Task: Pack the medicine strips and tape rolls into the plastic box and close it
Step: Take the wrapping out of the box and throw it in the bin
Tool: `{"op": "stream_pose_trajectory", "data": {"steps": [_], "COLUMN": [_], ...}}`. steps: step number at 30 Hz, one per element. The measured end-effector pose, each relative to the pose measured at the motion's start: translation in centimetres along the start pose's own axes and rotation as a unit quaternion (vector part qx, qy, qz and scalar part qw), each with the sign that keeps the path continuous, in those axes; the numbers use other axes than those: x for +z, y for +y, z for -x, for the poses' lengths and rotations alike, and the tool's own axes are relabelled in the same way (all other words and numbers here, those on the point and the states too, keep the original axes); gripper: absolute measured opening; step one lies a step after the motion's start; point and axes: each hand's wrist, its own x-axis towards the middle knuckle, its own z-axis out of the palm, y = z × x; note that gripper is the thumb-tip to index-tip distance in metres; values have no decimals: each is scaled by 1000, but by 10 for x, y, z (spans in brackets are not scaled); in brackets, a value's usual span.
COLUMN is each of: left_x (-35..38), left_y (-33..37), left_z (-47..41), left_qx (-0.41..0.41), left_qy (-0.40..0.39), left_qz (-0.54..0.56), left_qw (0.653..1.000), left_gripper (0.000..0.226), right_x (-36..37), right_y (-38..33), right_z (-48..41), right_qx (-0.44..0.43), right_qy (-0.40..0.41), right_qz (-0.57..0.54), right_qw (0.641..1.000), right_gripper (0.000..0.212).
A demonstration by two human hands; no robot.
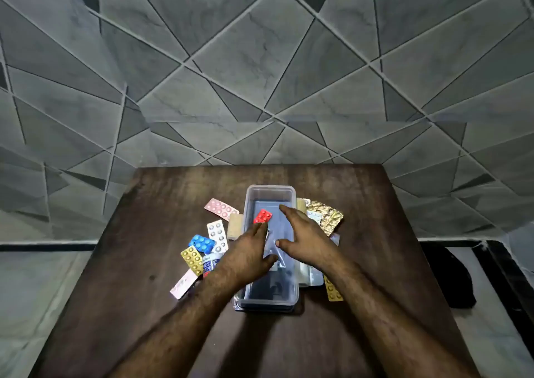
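Head view: left hand [248,250], right hand [303,236] over plastic box [270,187], fingers spread, gripping nothing; probably flattening contents for room; red strip [263,215] inside, blue strip [202,243] outside, left.

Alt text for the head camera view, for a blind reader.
A left hand and right hand reach open into a clear plastic box on a wooden table; a red medicine strip is inside. Other strips and a tape roll lie beside it.
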Motion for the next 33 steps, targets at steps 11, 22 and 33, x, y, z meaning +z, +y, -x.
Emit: {"op": "stream_pose_trajectory", "data": {"steps": [11,22,33], "left_x": [40,67,84], "left_y": [8,-5,-10], "left_z": [-27,-49,-58], "left_qx": [-188,-242,-261], "left_qy": [-28,-61,-58], "left_qz": [103,126,49], "left_qw": [976,960,962], "left_gripper": [70,68,82], "right_x": [28,60,76], "right_y": [11,24,26], "right_z": [-61,-94,-114], "right_qx": [25,64,111], "right_qy": [-101,-151,-125], "right_qz": [51,149,50], "right_qw": [993,975,985], "right_gripper": [65,63,56]}}
